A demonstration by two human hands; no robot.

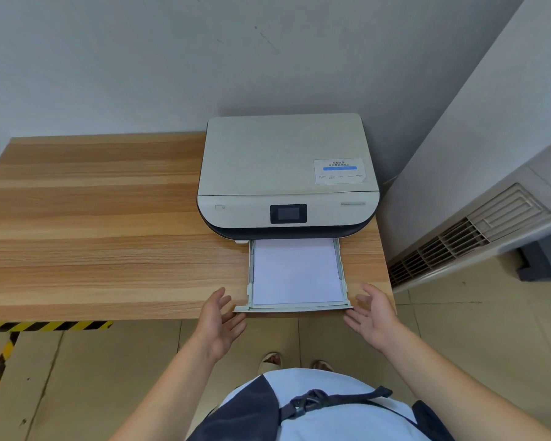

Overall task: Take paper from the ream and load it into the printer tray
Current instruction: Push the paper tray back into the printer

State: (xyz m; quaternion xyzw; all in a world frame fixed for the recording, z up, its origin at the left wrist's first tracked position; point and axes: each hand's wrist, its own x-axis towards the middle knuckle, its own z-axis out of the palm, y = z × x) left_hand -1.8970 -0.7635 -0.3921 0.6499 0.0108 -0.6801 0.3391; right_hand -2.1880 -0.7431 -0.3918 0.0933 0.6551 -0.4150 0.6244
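Paper (296, 270) flat in pulled-out tray (291, 308), long axis running from printer (283, 173) toward me. I count one stack, one tray. Left hand (221, 323), right hand (374, 316) spread, empty, flanking tray front.

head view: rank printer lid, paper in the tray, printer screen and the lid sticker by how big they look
1. printer lid
2. paper in the tray, though it lies nearer the camera, which flatters it
3. lid sticker
4. printer screen, fairly close to the sticker

Printer (287, 173) at right rear of wooden table (109, 218), tray (295, 308) pulled out toward table edge, white paper (296, 270) flat inside, left hand (223, 323) and right hand (374, 316) spread empty beside tray front corners.
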